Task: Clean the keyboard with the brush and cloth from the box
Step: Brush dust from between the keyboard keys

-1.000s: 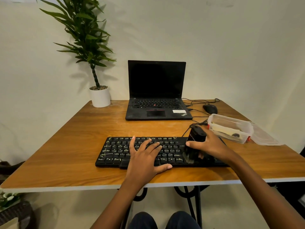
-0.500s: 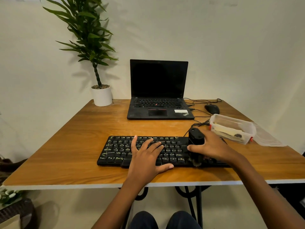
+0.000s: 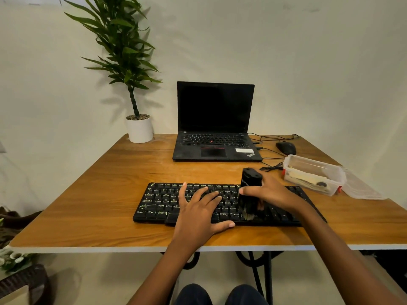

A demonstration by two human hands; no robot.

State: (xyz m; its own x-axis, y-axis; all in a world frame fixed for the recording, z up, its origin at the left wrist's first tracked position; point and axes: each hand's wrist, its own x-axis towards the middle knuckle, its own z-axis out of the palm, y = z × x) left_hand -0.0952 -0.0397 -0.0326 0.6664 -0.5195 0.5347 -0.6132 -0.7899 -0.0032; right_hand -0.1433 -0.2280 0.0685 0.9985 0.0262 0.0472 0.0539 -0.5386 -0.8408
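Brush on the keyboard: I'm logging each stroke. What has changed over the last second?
The right hand, gripping the brush, has swept it slightly left along the keyboard, towards the left hand, and tipped it from leaning to nearly upright. Left hand stays flat on the keys; the box has not moved.

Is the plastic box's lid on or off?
Off: the box is open-topped, its lid lying on the table beside it.
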